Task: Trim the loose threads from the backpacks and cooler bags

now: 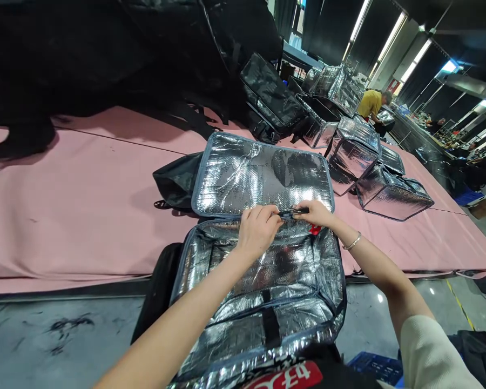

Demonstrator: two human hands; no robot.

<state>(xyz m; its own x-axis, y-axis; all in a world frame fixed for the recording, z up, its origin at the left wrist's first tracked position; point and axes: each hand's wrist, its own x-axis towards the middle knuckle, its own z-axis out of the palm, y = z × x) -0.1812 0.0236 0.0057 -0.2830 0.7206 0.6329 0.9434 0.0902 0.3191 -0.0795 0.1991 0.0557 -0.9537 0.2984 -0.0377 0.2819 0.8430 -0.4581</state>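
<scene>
An insulated bag with a silver foil lining (285, 265) lies open before me, its foil-lined lid (243, 173) folded back onto the table. At the seam between lid and body, my left hand (259, 229) pinches a short black strip (285, 215). Just to its right, my right hand (314, 212) has closed fingers at the same strip, around a small dark piece whose kind I cannot make out. Below the right fingers shows a small red item (315, 229), partly hidden. A black strap (271, 327) runs along the near inside wall.
Pink sheeting covers the table (85, 216). Several silver foil-lined bags (392, 192) stand at the right, with a dark patterned bag (271, 97) behind. Black material is heaped at the back left. A person in yellow (370, 105) works farther away. A blue crate (375, 367) sits low right.
</scene>
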